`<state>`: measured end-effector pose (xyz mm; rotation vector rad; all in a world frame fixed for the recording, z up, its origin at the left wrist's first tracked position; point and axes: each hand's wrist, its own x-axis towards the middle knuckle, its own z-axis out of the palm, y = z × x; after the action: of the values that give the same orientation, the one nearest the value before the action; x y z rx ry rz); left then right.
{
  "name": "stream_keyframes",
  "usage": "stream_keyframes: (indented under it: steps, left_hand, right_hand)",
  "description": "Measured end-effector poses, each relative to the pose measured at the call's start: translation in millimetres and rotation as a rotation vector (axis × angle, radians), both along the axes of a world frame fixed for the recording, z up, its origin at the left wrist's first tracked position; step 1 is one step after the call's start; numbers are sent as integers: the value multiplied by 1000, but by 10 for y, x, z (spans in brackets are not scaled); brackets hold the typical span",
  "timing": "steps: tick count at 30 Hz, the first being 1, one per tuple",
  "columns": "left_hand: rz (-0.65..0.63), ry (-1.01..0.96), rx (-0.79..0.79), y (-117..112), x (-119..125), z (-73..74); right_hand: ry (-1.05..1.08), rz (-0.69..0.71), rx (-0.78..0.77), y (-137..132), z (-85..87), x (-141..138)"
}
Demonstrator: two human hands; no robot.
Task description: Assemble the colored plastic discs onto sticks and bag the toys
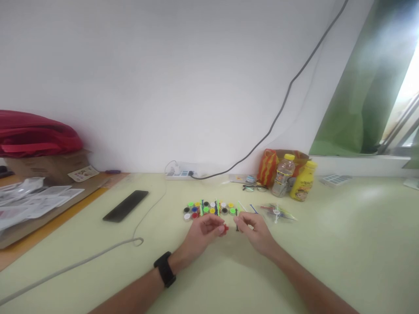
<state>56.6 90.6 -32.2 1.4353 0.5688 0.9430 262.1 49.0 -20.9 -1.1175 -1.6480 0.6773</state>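
Note:
My left hand (204,233) is closed, with a small red plastic piece (225,229) pinched between thumb and fingers. A short dark rod with knobbed ends (237,223) is upright in the pinched fingers of my right hand (255,229). The two pieces are a little apart. Behind my hands lie rows of small round pots with coloured lids (194,209), in white, black, red, green, yellow and blue. Thin green, white and blue sticks (217,207) lie among them. A white stick (241,205) and a blue stick (253,209) rest behind my right hand.
Right of my hands lies a clear bag of coloured sticks (278,212). Glasses (254,188), a clear bottle (284,176) and a yellow bottle (303,182) stand farther back. At left are a phone (126,206), a grey cable (81,262) and plastic packets (36,203).

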Motion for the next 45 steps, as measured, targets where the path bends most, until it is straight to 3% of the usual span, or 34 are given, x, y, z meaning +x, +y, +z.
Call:
stream_keyframes:
  steps: [8, 17, 34, 45]
  left_hand:
    - [10, 28, 43, 1, 10, 8]
    - [17, 50, 27, 28, 12, -32]
    - [37, 52, -16, 1, 1, 16]
    - [0, 35, 5, 1, 5, 9]
  right_hand:
    - [136, 151, -145, -37, 16, -112]
    - [100, 106, -154, -23, -31, -119]
    - [-75, 40, 29, -11, -33, -71]
    - [62, 107, -92, -83, 27, -179]
